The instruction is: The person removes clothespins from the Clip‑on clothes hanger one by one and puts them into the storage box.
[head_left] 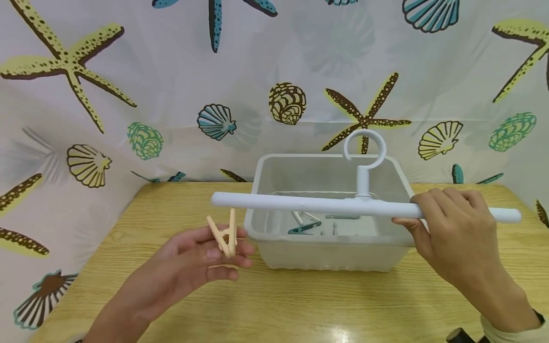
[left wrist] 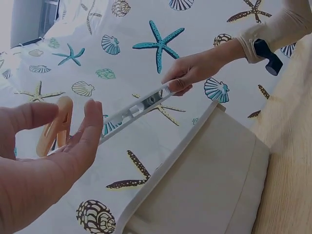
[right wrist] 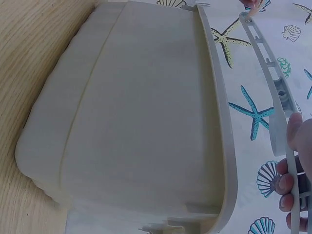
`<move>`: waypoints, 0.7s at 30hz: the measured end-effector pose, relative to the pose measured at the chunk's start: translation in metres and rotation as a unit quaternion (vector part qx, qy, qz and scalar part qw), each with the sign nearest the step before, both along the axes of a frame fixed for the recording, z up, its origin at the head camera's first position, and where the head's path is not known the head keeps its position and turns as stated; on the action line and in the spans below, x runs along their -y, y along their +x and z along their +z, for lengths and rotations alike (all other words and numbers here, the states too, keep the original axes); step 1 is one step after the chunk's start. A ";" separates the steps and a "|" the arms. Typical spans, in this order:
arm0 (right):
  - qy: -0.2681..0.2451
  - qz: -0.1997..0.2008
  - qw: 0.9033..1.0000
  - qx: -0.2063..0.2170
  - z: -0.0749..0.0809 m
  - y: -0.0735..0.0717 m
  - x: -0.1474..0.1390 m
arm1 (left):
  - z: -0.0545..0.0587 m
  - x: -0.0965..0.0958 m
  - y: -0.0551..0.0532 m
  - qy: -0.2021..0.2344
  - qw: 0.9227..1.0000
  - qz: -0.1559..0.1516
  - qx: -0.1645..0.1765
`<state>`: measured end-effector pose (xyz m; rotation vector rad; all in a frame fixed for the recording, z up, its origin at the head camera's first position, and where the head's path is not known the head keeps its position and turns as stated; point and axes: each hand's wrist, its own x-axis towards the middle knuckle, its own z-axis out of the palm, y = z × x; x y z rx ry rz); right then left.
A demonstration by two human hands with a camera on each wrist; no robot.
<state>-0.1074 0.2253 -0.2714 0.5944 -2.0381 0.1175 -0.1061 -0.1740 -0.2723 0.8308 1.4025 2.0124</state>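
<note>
My left hand (head_left: 184, 267) pinches a peach-coloured clothespin (head_left: 232, 233) between thumb and fingers, its two legs pointing up in a V. The same clothespin (left wrist: 62, 122) shows close up in the left wrist view. My right hand (head_left: 459, 233) grips a white straight-bar hanger (head_left: 296, 203) near its right end. The hanger's open hook (head_left: 381, 143) points up, and its bar crosses level in front of the bin. The underside of the hanger (right wrist: 270, 63) looks hollow with ribs in the right wrist view. The clothespin is just below the bar's left end in the head view.
A whitish plastic bin (head_left: 326, 255) stands on the wooden table (head_left: 180, 205). Inside lie several clothespins, including a dark green one (head_left: 302, 228). Behind hangs a curtain (head_left: 249, 62) printed with shells and starfish. A dark object (head_left: 459, 336) shows at the bottom right edge.
</note>
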 end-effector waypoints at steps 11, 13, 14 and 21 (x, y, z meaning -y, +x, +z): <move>-0.010 0.014 1.000 -0.011 -0.001 -0.001 0.004 | -0.008 -0.006 0.003 0.027 0.998 0.018 0.053; -0.005 0.014 1.000 -0.007 -0.001 -0.001 0.004 | -0.008 -0.007 0.005 0.001 0.999 0.044 0.015; -0.003 0.014 1.000 -0.007 -0.001 -0.001 0.004 | -0.008 -0.008 0.006 -0.011 0.998 0.056 -0.006; 0.001 0.019 1.000 0.010 -0.002 0.000 0.005 | -0.006 -0.009 0.014 -0.075 0.987 0.128 -0.055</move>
